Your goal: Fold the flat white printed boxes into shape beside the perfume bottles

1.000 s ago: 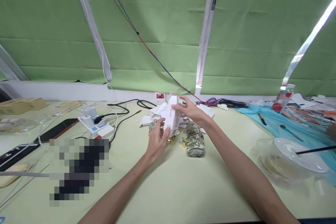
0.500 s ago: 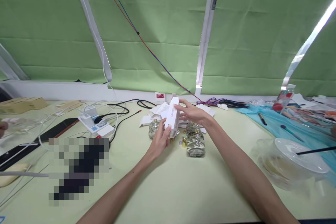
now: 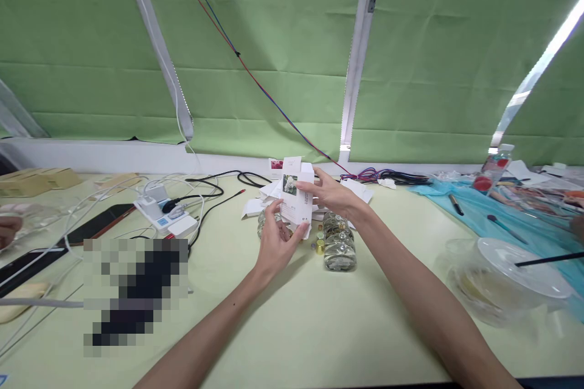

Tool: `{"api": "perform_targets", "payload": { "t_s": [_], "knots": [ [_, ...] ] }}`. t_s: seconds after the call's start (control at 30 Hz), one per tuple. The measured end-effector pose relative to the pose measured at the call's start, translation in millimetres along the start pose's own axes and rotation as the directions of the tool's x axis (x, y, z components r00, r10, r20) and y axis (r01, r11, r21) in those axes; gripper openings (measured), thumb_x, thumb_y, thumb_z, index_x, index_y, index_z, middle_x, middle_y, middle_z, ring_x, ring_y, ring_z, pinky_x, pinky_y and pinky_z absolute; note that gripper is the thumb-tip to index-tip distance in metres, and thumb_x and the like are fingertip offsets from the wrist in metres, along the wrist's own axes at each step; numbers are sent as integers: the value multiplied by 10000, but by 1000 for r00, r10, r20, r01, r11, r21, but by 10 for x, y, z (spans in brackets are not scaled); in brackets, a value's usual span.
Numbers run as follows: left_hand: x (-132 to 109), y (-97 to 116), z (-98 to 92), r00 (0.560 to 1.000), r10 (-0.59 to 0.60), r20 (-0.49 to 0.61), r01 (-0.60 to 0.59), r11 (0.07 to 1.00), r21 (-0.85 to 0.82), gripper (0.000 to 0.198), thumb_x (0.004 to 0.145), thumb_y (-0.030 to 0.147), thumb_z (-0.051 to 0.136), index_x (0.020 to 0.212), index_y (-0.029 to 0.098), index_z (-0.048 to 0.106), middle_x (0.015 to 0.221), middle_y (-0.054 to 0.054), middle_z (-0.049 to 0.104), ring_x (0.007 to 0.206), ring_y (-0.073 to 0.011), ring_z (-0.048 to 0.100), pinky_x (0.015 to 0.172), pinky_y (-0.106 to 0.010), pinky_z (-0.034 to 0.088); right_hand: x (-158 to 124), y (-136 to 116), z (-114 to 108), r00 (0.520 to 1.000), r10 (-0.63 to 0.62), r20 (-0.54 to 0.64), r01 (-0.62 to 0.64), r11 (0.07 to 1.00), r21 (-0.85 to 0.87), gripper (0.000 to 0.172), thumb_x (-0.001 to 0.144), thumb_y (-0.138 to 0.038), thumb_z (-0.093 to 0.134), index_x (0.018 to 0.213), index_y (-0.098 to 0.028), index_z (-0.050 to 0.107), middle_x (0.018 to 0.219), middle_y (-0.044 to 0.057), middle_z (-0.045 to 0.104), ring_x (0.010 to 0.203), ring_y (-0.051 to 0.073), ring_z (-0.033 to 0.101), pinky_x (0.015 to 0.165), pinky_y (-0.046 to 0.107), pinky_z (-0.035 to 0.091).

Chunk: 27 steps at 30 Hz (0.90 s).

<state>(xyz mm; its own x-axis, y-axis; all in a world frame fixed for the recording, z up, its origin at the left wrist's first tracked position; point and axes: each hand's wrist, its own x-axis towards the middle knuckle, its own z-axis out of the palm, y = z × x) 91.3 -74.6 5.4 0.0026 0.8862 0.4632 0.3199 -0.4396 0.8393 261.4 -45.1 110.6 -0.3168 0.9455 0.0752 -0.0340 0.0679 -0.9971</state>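
A small white carton (image 3: 295, 206) with a flower picture stands upright between my hands, above the table. My left hand (image 3: 279, 237) grips its lower end, with thumb and fingers on opposite sides. My right hand (image 3: 331, 193) holds its upper right side. A flap sticks up at the top of the carton. Just to the right of it, a row of clear glass bottles (image 3: 340, 249) lies on the table, with a small gold cap (image 3: 320, 247) beside them. More glass bottles (image 3: 261, 225) are partly hidden behind my left hand.
Flattened white cartons (image 3: 252, 209) lie behind my hands. On the left are a power strip (image 3: 166, 216), cables and phones (image 3: 98, 225); another person's hand (image 3: 9, 228) shows at the edge. To the right are a plastic-wrapped spool (image 3: 524, 270), blue sheeting (image 3: 493, 219) and a bottle (image 3: 497, 170).
The carton has turned from a tilted, plain side to a more upright position, so its flower-printed face now shows. Both hands have shifted their grip on it slightly.
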Motion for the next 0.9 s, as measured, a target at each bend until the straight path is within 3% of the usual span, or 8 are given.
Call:
{"api": "perform_targets", "payload": {
  "t_s": [0.13,0.27,0.37,0.5,0.6,0.73,0.9],
  "knots": [
    [-2,-7,-18,1000,31,6,-31,997,76,702,860,527,711,1406,256,361,1285,-104,553,572,-64,481,546,-273,454,101,89,-29,1000,-12,-20,14,994,113,519,862,-339,785,1320,-226,571,1178,74,753,974,210,711,845,351,600],
    [-16,-39,-26,992,116,56,-123,984,132,615,917,502,653,1400,250,369,1276,-97,565,589,-76,491,572,-279,447,208,154,-46,999,14,-41,-3,962,272,222,982,-285,616,1168,-174,663,1058,76,789,898,197,734,810,311,596],
    [-29,-55,-23,978,184,98,-196,971,139,473,1002,470,532,1385,237,381,1187,-78,588,620,-98,519,603,-287,450,251,171,-40,995,80,-58,-56,939,338,264,1048,-279,485,1116,-136,697,960,93,804,875,214,752,823,331,605],
    [-35,-83,-22,970,218,108,-231,965,127,408,1046,449,448,1388,236,382,1116,-69,589,684,-125,556,644,-296,459,273,193,-37,990,118,-79,-84,938,337,235,1036,-279,535,1095,-133,710,905,85,807,809,208,753,784,325,617],
    [-29,-109,-24,971,214,109,-223,971,90,417,1062,459,401,1416,239,376,1148,-85,591,701,-130,550,652,-300,470,280,207,-38,986,137,-99,-98,938,332,175,1018,-253,582,1065,-144,710,886,75,805,754,182,741,755,302,623],
    [-7,-120,-37,971,218,95,-223,974,40,482,1073,498,334,1483,247,355,1255,-119,586,683,-122,549,664,-317,495,269,195,-28,985,151,-83,-112,927,359,242,1062,-265,506,1120,-137,703,912,85,806,812,189,761,814,320,629],
    [24,-108,-69,973,188,134,-190,982,-3,558,1069,531,323,1566,278,321,1170,-101,651,684,-140,560,685,-333,509,232,170,3,983,184,-21,-161,904,395,317,1097,-281,426,1168,-115,687,941,102,809,882,203,775,842,328,633]
  ]
}}
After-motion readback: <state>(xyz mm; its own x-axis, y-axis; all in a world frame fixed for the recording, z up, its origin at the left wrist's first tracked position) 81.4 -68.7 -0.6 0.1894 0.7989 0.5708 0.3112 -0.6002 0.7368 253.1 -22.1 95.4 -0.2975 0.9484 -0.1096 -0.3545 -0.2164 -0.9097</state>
